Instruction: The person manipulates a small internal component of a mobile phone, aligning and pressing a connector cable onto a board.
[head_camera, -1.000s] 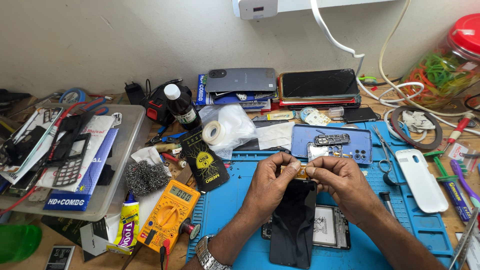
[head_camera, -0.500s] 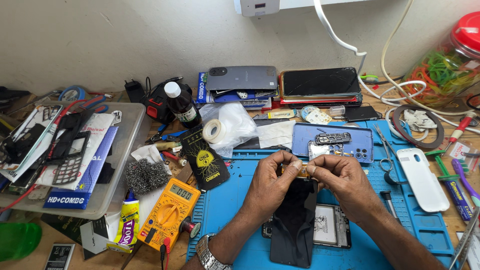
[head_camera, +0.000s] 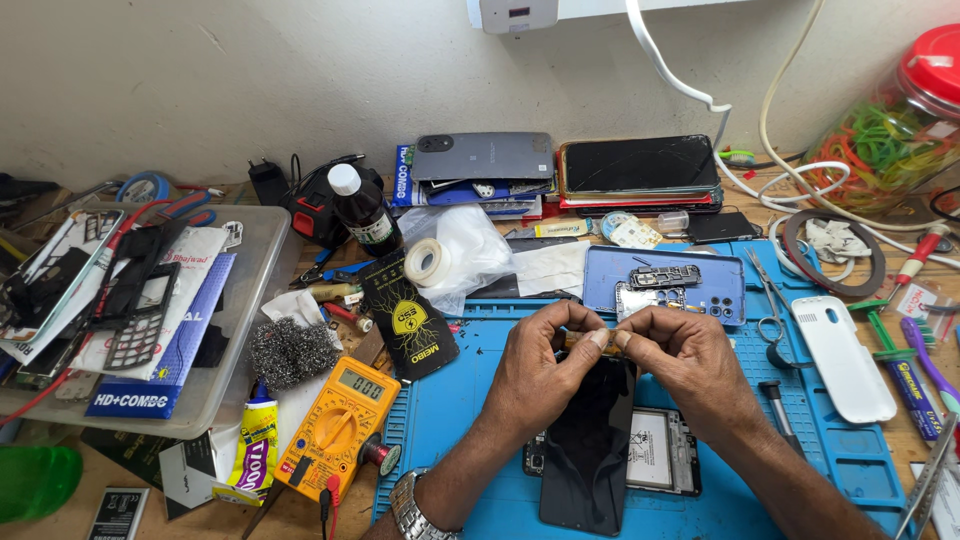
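Blue repair mat (head_camera: 470, 400) covers the bench; both hands meet over its middle. Left hand (head_camera: 545, 365) & right hand (head_camera: 680, 365) pinch a small tan strip (head_camera: 600, 340) between thumb & forefinger tips, held just above a black phone screen (head_camera: 590, 450) lying on the mat. Opened phone body (head_camera: 660, 465) sits beside it, w/ battery showing. Yellow multimeter (head_camera: 340, 425) rests at mat's left edge; blue back cover (head_camera: 700, 290) lies just beyond the hands.

On the table lie an orange multimeter (head_camera: 338, 428), a dark bottle with white cap (head_camera: 362, 211), a roll of tape (head_camera: 427, 262), steel wool (head_camera: 292, 351), scissors (head_camera: 768, 297), a white phone cover (head_camera: 850, 356) and a jar of rubber bands (head_camera: 890, 135).
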